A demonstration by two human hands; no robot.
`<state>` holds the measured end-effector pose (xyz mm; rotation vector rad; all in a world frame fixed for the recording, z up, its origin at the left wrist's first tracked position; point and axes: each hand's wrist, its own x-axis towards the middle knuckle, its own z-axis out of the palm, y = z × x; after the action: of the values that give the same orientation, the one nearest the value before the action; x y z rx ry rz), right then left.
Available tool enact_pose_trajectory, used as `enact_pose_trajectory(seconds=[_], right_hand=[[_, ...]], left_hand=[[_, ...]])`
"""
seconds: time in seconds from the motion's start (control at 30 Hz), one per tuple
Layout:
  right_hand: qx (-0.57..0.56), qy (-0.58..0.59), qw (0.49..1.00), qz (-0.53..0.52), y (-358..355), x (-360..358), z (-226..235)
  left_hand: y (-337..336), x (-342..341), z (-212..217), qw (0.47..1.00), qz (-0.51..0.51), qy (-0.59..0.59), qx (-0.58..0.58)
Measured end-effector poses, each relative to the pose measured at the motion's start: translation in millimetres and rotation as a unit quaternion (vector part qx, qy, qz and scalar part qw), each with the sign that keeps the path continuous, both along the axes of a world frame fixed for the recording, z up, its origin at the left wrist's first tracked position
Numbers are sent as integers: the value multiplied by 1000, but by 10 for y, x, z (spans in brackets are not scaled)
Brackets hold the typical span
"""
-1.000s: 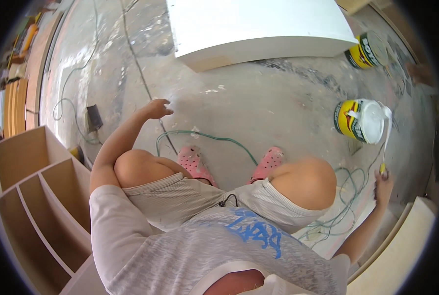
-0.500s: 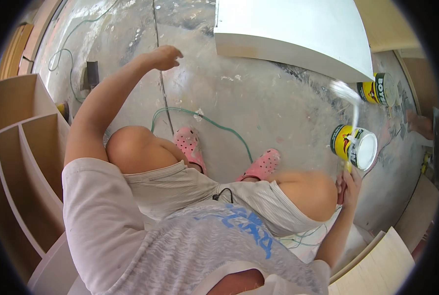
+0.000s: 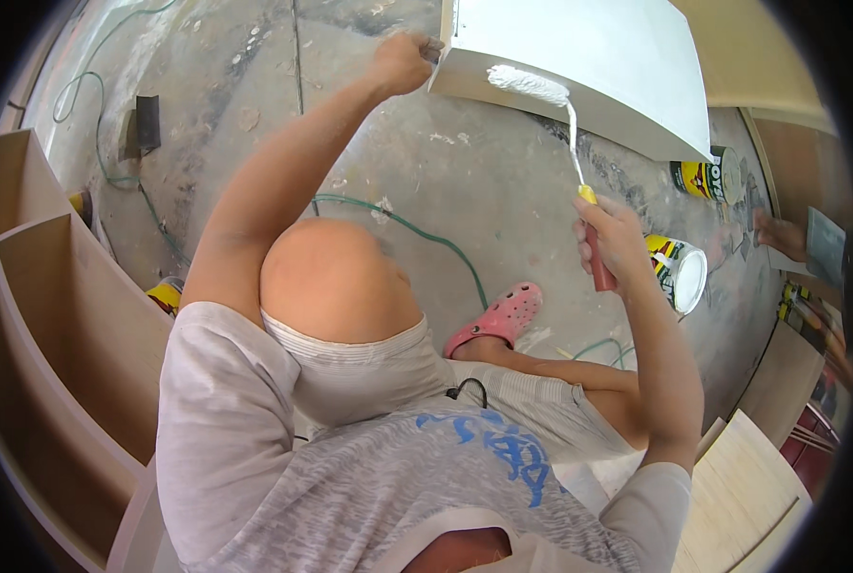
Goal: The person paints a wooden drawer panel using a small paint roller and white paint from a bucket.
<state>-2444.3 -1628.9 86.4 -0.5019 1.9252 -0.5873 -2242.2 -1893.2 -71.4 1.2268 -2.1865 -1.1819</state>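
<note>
My right hand is closed around the red handle of a paint roller, its narrow sleeve loaded with white paint. The roller's sleeve is close to the bare wooden front side of a cabinet with a white painted top; whether it touches cannot be made out. At the cabinet's left corner, my left hand has its fingers curled at the edge, gripping it. Beside my right wrist, an open paint can holds white paint. A second yellow-and-green can stands by the cabinet's right corner.
A wooden shelf unit stands at my left. A green cord winds over the stained floor near my pink clog. At right are another person's hand near a grey flat piece and pale boards.
My right hand has lifted the roller from beside the can and carried it left to the cabinet. My left hand has reached to the cabinet's corner. My left knee has shifted right.
</note>
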Motion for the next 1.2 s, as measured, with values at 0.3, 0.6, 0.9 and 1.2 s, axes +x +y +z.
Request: enact_pose_trajectory(seconds=[0.3, 0.6, 0.9, 1.2], right_hand=[[34, 13, 999, -18, -129, 161, -550], [-9, 3, 998, -59, -163, 474, 163], [36, 24, 999, -32, -293, 228, -810], [66, 23, 997, -23, -461, 217, -822]], left_hand=[[-145, -29, -816, 839, 148, 173, 495], [-396, -202, -1341, 823, 88, 176, 532], [-601, -325, -1337, 838, 43, 198, 506], [-593, -324, -1305, 822, 56, 229, 518]])
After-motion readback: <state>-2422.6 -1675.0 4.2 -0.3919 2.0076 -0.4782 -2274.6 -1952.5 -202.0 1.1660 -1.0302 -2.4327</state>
